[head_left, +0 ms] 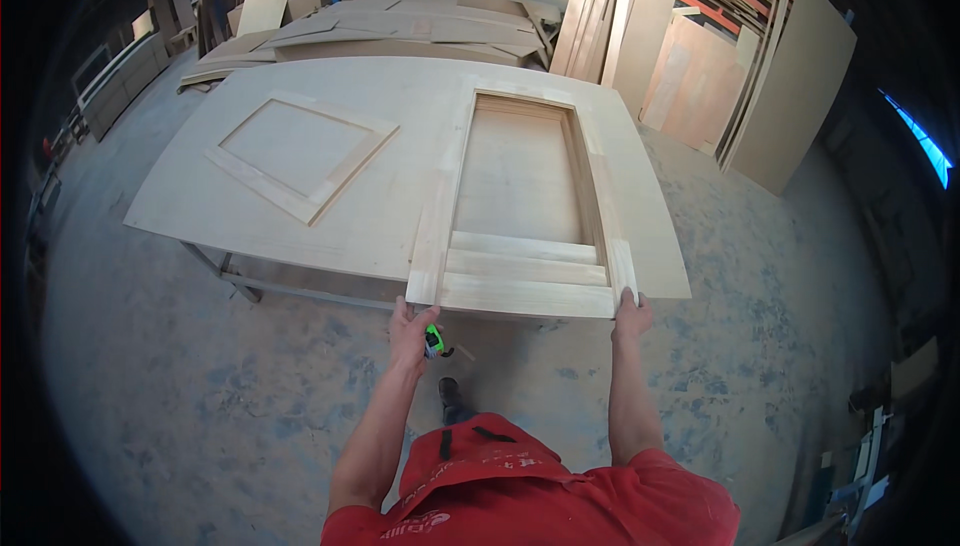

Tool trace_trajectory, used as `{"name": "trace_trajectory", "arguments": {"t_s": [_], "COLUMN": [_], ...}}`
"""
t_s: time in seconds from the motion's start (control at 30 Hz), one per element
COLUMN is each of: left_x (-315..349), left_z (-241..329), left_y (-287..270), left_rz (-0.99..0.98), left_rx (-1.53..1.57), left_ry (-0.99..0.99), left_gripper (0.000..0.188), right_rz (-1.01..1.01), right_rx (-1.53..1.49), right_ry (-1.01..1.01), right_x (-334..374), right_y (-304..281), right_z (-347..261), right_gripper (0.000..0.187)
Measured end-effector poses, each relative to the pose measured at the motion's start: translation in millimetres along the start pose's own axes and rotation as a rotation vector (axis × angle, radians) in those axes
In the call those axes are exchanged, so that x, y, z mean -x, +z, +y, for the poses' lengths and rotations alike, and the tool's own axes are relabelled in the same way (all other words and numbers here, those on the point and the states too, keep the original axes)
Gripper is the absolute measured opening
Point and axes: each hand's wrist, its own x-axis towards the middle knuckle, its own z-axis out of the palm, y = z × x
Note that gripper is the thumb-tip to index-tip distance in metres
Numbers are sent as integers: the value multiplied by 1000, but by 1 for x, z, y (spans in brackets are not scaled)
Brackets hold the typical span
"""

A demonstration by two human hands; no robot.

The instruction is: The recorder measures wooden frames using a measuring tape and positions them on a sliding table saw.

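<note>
At lower centre, our left hand (412,331) and right hand (631,314) grip the frame's (520,281) near corners. The left also holds a green tape (434,340). It looks stiff and light; corners suit.

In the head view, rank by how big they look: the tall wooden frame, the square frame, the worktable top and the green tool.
1. Worktable top
2. Tall wooden frame, gripped by left hand and right hand
3. Square frame, lying farther away
4. Green tool

A dusty grey concrete floor (200,386) spreads beneath a large pale worktable (380,96), with plywood sheets (790,96) leaning at the right and stacked boards (400,26) behind.
</note>
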Motion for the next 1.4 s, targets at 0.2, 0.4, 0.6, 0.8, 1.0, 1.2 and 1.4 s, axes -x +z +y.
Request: {"name": "trace_trajectory", "arguments": {"t_s": [0.2,0.4,0.6,0.8,1.0,1.2,1.4], "left_x": [15,50,-38,-170,-221,-257,-250], "left_z": [17,-14,48,76,95,122,131], "left_y": [53,46,-28,-49,-98,-101,-95], "left_rz": [-133,-157,-45,-1,-174,-508,-556], "left_rx": [-76,-277,-842,-1495,-1695,-1796,-1759], "left_ry": [-121,-110,-45,166,67,229,195], "left_gripper": [63,72,54,43,54,56,55], "right_rz": [69,12,83,218,87,-233,-802], "right_rx": [-154,-229,-191,-125,-309,-153,-86], "right_ry": [92,107,167,111,738,1099,898], "right_x": [-34,-63,-81,-84,69,274,363], "right_y": [-50,-140,-183,-244,-291,-262,-175], "right_z": [-8,-4,6,29,64,33,-38], "right_gripper": [43,29,29,49,82,80,56]}}
